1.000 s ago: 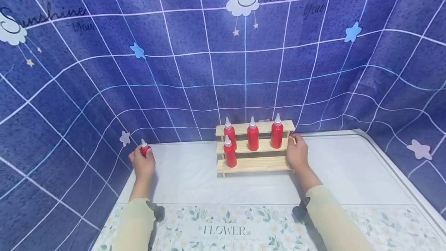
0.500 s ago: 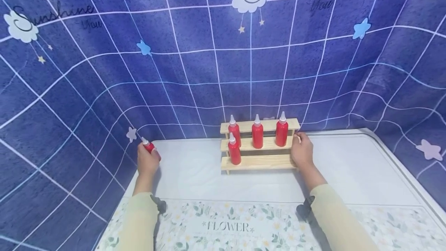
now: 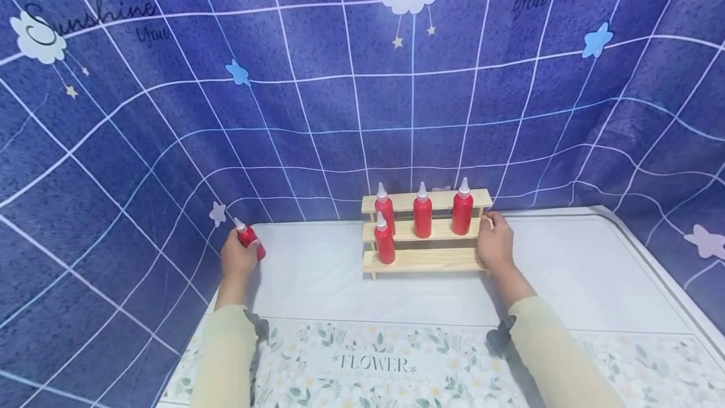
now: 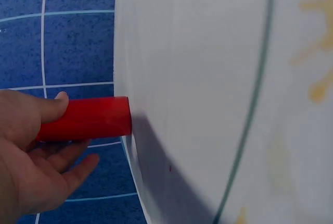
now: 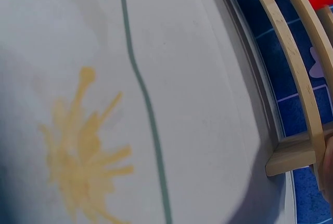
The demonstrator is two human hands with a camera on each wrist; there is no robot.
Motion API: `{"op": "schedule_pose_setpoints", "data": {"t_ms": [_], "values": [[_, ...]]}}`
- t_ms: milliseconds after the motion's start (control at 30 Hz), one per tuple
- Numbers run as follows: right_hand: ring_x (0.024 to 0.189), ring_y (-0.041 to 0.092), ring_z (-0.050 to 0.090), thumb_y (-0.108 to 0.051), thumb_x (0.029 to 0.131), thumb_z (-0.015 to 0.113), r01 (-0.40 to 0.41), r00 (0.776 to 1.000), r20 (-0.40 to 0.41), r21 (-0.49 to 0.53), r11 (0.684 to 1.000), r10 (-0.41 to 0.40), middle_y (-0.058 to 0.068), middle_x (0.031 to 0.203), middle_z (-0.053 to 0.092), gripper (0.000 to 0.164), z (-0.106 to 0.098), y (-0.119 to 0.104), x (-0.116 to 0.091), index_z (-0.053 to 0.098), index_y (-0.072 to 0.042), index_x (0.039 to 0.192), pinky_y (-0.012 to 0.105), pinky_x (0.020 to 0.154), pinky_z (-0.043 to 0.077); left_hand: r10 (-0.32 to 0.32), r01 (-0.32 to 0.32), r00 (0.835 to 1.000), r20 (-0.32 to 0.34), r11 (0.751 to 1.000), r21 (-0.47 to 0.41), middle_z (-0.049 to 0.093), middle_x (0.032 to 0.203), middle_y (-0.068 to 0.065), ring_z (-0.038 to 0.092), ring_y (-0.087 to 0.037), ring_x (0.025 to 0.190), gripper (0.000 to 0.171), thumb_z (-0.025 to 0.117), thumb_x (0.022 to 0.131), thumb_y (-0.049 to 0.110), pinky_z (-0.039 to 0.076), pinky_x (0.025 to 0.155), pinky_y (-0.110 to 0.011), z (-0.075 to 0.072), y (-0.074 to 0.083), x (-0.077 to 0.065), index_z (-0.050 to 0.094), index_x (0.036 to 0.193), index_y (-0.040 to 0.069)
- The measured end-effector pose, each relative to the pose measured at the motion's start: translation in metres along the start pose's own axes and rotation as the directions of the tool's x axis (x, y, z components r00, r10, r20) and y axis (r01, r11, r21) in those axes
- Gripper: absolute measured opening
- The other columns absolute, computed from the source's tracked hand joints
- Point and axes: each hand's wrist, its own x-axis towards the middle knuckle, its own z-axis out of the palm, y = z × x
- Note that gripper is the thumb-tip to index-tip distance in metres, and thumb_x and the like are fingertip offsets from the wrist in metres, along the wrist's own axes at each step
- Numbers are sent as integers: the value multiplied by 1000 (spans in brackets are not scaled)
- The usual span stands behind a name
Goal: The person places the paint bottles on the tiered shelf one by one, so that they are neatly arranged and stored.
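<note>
At the table's far left, my left hand (image 3: 238,258) holds a red squeeze bottle (image 3: 252,243) with a pale pointed nozzle, tilted to the left. In the left wrist view the thumb lies along one side of the bottle (image 4: 99,117) and the fingers are on the other. My right hand (image 3: 495,241) grips the right end of a three-step wooden rack (image 3: 436,259). Three matching red bottles stand on its middle step, including one at the right (image 3: 462,214). A further red bottle (image 3: 385,245) stands at the left of the lowest step, partly covering the one behind.
A white tabletop (image 3: 306,276) surrounds the rack, with a floral mat (image 3: 374,364) marked FLOWER along the front. Blue gridded cloth (image 3: 317,99) hangs close behind the rack and along both sides.
The bottle in my left hand has gone from nearly upright to tilted, its body showing more to the right. My right hand stays on the rack. The head view has shifted slightly.
</note>
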Motion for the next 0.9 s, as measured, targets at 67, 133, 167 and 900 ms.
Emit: {"op": "schedule_pose_setpoints", "data": {"t_ms": [67,133,167,900], "values": [[145,48,49,-24,112,40,3,1000,-1,-2,1000,-3,31,146,59,43,-1,0,1,58,5,138,60,126,36,-2,2,1000,1,1000,2,60,138,-39,56,-57,132,57,67,99,14,43,117,-65,1,0,1,46,147,-9],[145,49,49,-24,112,40,2,1000,-2,-3,1000,-2,31,147,58,43,-1,0,1,58,5,138,60,126,36,-1,1,1000,5,1000,-8,61,137,-38,57,-57,131,56,68,99,14,43,117,-65,0,0,1,48,145,-9],[145,49,49,-24,112,40,2,1000,-1,-4,1000,-2,32,147,58,43,-1,0,1,58,5,138,61,125,36,0,0,1000,3,1000,-13,61,137,-38,57,-57,131,55,68,98,14,44,116,-64,0,1,1,48,145,-9],[145,49,49,-23,112,40,6,1000,1,4,1000,-6,32,147,58,42,0,4,1,57,6,138,60,126,36,27,-40,998,-55,970,-242,67,135,-32,69,-44,122,60,77,96,18,59,97,-33,-6,26,-15,55,147,-5]]}}
